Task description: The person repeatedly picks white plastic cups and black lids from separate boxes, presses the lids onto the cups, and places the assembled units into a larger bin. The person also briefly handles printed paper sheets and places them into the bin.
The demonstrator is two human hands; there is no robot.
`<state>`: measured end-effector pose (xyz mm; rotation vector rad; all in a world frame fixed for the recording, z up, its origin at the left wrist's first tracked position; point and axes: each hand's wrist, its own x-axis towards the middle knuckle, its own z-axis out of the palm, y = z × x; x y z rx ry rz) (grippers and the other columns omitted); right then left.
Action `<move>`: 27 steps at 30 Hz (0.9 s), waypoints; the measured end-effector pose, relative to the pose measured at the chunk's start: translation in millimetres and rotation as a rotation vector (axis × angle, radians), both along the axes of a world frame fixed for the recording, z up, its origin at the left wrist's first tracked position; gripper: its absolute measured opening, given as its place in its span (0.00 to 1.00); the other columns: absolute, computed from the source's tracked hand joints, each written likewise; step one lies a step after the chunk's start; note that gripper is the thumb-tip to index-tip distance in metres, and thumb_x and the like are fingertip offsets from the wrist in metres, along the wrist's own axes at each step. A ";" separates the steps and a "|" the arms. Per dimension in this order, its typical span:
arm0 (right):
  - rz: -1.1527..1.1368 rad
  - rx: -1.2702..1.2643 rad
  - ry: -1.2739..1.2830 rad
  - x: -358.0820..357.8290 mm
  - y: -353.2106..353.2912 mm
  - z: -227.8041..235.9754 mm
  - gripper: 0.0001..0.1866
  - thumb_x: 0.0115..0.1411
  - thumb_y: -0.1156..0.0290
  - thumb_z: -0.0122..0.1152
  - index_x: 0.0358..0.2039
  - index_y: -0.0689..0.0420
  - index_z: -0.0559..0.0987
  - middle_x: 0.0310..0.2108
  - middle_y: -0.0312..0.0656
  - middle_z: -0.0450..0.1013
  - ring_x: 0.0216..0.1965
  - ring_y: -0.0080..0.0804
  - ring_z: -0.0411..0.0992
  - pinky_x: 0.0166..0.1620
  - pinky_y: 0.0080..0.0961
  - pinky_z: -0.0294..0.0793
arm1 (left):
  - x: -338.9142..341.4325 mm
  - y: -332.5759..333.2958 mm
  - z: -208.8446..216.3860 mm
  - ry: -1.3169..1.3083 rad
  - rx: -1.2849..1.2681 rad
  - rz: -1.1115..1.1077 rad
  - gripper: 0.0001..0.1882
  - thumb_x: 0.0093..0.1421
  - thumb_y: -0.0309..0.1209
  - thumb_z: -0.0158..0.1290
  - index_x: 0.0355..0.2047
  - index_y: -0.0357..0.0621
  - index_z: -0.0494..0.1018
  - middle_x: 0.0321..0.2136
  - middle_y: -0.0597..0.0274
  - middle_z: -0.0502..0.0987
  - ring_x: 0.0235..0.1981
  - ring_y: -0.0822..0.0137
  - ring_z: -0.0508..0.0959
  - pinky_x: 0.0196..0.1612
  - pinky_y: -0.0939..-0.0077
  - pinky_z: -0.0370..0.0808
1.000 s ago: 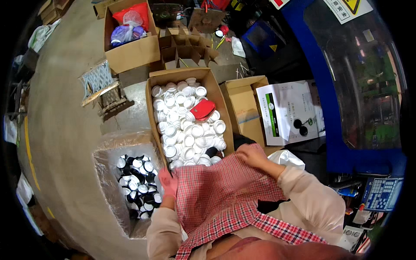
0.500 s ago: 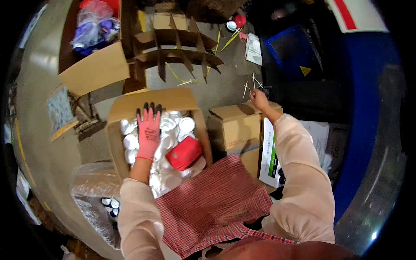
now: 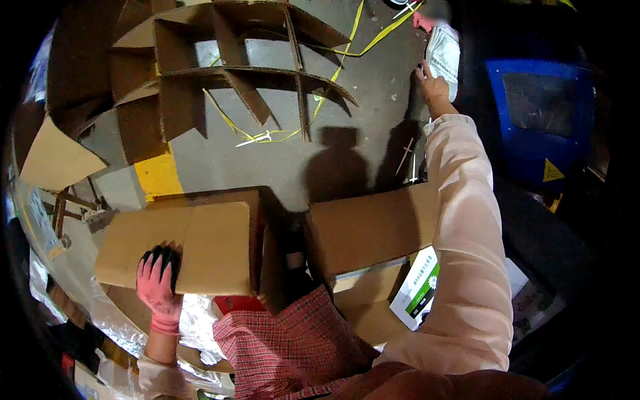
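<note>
My left hand point(image 3: 159, 293), in a pink glove with black fingertips, lies with its fingers stretched over a brown flap of a cardboard box point(image 3: 217, 230). Beneath the flap's near edge, white round pieces point(image 3: 200, 323) and a red item point(image 3: 240, 305) show in part. My right hand point(image 3: 435, 92) is bare and reaches far forward, beside a white printed bundle point(image 3: 445, 57) on the floor. Its thumb and forefinger come together; whatever is between them is too small to make out. A red checked cloth point(image 3: 287, 333) hangs in front of my body.
Cardboard dividers point(image 3: 227, 73) stand at the far left, with yellow strapping point(image 3: 333, 80) around them. A second carton point(image 3: 367, 220) is under my right arm, beside a white-green box point(image 3: 417, 287). Thin white sticks point(image 3: 405, 157) lie on the floor. Blue machinery point(image 3: 547, 120) stands right.
My left hand has gone from the white pieces onto the flap, which now covers much of them. The right hand has reached farther forward, to the white bundle. The view has shifted.
</note>
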<state>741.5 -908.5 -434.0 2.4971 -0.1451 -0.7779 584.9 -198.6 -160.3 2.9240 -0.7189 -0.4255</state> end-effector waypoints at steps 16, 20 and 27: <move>0.081 0.221 0.129 5.4 -22.6 -6.0 0.13 0.58 0.66 0.52 0.42 0.54 0.77 0.33 0.49 0.75 0.35 0.49 0.76 0.38 0.37 0.77 | -25.6 26.0 -19.5 -0.103 -0.037 -0.068 0.18 0.55 0.39 0.51 0.37 0.35 0.72 0.44 0.44 0.75 0.46 0.39 0.74 0.49 0.42 0.68; 0.407 0.447 0.027 -17.2 39.3 17.3 0.12 0.53 0.73 0.53 0.38 0.59 0.77 0.42 0.46 0.72 0.38 0.44 0.74 0.37 0.36 0.77 | -22.4 24.1 -20.5 -0.104 -0.054 -0.077 0.17 0.54 0.38 0.52 0.36 0.36 0.73 0.43 0.44 0.75 0.45 0.40 0.74 0.48 0.42 0.69; 0.475 0.685 -0.419 -38.4 185.0 217.7 0.14 0.45 0.82 0.56 0.36 0.62 0.72 0.37 0.46 0.65 0.37 0.46 0.70 0.38 0.38 0.74 | -14.4 11.2 -6.2 -0.009 -0.081 0.001 0.18 0.43 0.30 0.54 0.38 0.40 0.75 0.45 0.49 0.75 0.47 0.46 0.73 0.52 0.47 0.68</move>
